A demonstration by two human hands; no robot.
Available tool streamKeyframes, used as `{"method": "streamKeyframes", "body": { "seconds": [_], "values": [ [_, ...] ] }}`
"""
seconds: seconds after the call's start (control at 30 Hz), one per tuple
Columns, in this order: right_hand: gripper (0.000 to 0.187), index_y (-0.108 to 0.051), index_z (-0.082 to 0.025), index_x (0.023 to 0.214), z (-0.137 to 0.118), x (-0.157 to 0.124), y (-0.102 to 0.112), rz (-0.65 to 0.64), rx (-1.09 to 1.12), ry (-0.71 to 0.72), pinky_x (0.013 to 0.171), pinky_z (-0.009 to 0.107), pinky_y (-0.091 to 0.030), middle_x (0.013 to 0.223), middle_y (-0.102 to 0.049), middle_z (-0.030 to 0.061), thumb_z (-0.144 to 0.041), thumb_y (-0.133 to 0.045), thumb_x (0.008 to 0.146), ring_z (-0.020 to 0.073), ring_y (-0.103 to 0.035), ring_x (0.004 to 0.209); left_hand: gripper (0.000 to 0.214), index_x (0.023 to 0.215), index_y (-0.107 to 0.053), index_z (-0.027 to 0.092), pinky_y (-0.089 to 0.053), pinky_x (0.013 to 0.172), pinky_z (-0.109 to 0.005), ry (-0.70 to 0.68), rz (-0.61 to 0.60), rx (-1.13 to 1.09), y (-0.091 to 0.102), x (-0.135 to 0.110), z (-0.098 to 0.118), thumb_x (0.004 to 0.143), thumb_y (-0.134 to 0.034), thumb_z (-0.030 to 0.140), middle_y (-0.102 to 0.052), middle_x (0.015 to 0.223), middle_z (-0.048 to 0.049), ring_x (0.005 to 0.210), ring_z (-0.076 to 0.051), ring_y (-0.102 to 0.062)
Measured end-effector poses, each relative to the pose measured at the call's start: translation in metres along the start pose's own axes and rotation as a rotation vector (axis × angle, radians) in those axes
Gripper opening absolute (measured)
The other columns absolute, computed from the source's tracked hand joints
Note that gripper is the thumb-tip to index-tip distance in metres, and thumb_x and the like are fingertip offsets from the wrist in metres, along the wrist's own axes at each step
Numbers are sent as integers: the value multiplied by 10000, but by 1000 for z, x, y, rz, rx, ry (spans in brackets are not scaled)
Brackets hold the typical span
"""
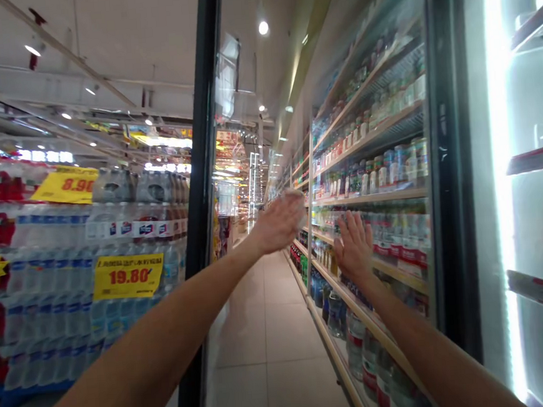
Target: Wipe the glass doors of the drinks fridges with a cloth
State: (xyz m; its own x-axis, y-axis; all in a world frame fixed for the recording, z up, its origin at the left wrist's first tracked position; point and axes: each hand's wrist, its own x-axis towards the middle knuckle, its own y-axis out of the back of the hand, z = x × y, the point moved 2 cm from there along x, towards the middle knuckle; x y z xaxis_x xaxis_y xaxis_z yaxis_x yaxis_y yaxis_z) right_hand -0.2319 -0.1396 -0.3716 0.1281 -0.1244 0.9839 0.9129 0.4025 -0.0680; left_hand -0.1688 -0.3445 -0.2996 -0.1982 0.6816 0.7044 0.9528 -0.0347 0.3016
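A glass cooler door (272, 329) with a black frame stands in front of me, and through it I see an aisle and drink shelves. My left hand (280, 221) reaches across to the middle of the pane, its fingers pointing right and smeared by motion. A pale blur borders its fingertips; whether that is a cloth or a reflection I cannot tell. Lower on the right, my right hand (354, 247) is raised with its palm toward the glass. Its fingers are spread and nothing shows in them. Contact of either hand with the pane is hard to make out.
Stacked packs of bottled water (47, 284) stand at the left, with yellow price signs (127, 277) on them. Shelves of bottles (382, 170) show in the pane on the right. At the far right, a lit cooler interior (531, 220) has shelf edges (538, 157) sticking out.
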Motion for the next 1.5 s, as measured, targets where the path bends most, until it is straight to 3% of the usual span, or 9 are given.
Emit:
{"method": "streamKeyframes", "body": {
  "seconds": [0.1, 0.27, 0.33, 0.53, 0.73, 0.93, 1.13, 1.37, 1.5],
  "values": [
    [514, -339, -187, 1388, 0, 0, 0, 17, -1, -8, 1094, 491, -197, 1415, -391, 137, -299, -359, 887, 234, -221, 1379, 516, 1352, -341, 105, -178, 1121, -471, 370, 140, 37, 6, 1, -15, 867, -384, 277, -233, 1497, -138, 1399, -259, -130],
    [534, -317, -195, 1401, -1, 0, -1, -16, 16, -13, 1095, 494, -189, 1439, -358, 125, -295, -364, 879, 230, -202, 1385, 516, 1347, -372, 158, -159, 1139, -403, -305, -128, -42, -11, -23, 27, 859, -404, 321, -347, 1457, -83, 1389, -207, -193],
    [541, -307, -202, 1407, 0, 0, -1, -18, 18, -14, 1096, 492, -189, 1442, -354, 120, -294, -364, 877, 231, -203, 1384, 504, 1352, -362, 184, -146, 1143, -402, -339, -152, -38, -9, -20, 18, 870, -386, 328, -341, 1462, -55, 1384, -187, -211],
    [549, -294, -202, 1415, 0, 0, -1, -27, 17, -24, 1099, 498, -178, 1452, -336, 118, -294, -354, 877, 237, -194, 1387, 517, 1345, -351, 133, -114, 1144, -463, 486, 170, 60, 14, 12, -44, 861, -408, 303, -234, 1501, -113, 1403, -248, -122],
    [552, -284, -198, 1419, -1, 0, 0, 4, 4, -4, 1095, 490, -194, 1437, -362, 127, -298, -370, 883, 238, -221, 1379, 487, 1361, -329, 196, -130, 1154, -370, -289, -163, -39, 2, 1, -3, 892, -346, 325, -322, 1474, -29, 1380, -166, -217],
    [549, -290, -199, 1417, -1, 0, -1, -14, 8, -26, 1098, 495, -186, 1440, -357, 123, -303, -362, 883, 242, -215, 1381, 501, 1355, -323, 142, -134, 1147, -446, 535, 284, 68, 21, -34, -66, 880, -372, 292, -199, 1515, -93, 1407, -234, -93],
    [520, -346, -179, 1387, -1, 0, 0, -1, 0, -10, 1090, 487, -204, 1423, -383, 129, -315, -362, 886, 242, -239, 1372, 509, 1360, -337, 274, -215, 1120, -315, -188, -81, -7, 3, -85, -13, 855, -395, 314, -344, 1463, 16, 1371, -140, -239],
    [528, -333, -175, 1394, 0, -1, 0, 4, 3, -10, 1095, 486, -194, 1431, -369, 131, -305, -363, 884, 240, -207, 1383, 540, 1373, -304, 83, -184, 1112, -480, 421, 127, 138, 20, -86, -45, 873, -371, 277, -210, 1497, -171, 1398, -283, -128],
    [542, -300, -193, 1410, -1, -1, 0, -5, 16, -14, 1099, 488, -185, 1445, -349, 119, -298, -365, 883, 236, -206, 1384, 480, 1313, -425, 188, -182, 1128, -378, -181, -109, 56, 6, -133, 2, 855, -424, 333, -387, 1434, -73, 1379, -204, -221]
  ]
}}
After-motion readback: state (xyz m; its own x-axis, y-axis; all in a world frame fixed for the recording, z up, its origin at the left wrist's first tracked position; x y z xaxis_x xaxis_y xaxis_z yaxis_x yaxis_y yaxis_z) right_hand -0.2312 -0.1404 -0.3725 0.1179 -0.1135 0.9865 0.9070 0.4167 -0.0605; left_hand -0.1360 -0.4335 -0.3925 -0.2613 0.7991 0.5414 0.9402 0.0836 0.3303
